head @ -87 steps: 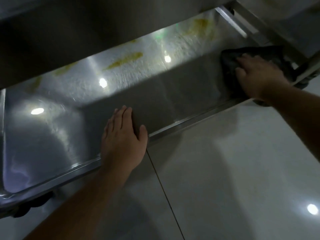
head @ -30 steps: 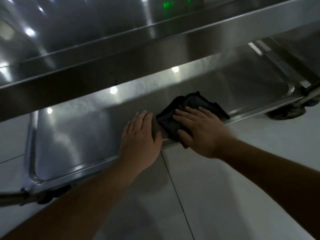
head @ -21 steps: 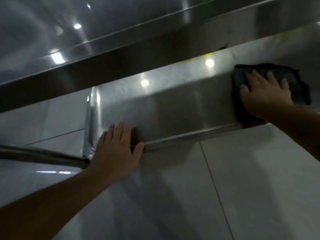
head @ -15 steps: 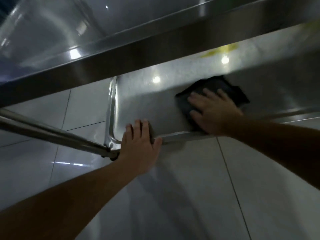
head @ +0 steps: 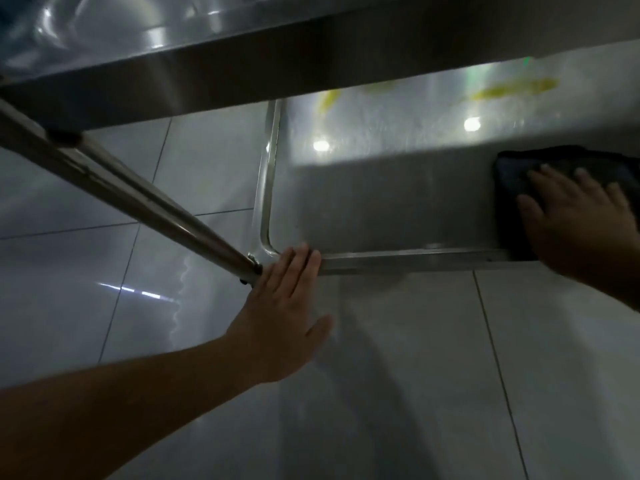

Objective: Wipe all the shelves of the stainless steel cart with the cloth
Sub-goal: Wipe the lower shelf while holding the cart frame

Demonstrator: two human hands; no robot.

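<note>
Bottom shelf (head: 381, 209): right hand (head: 578, 223) flat on cloth (head: 512, 174), right end.

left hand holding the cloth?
No. The left hand lies flat, fingertips at the bottom shelf's front corner; the dark cloth is under the right hand.

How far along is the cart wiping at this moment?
Near strip of the bottom shelf looks clean. In hand: right hand presses the dark cloth flat there; left hand braces the front corner. Left: yellow smears along the back. Upper shelf's state unclear.
</note>
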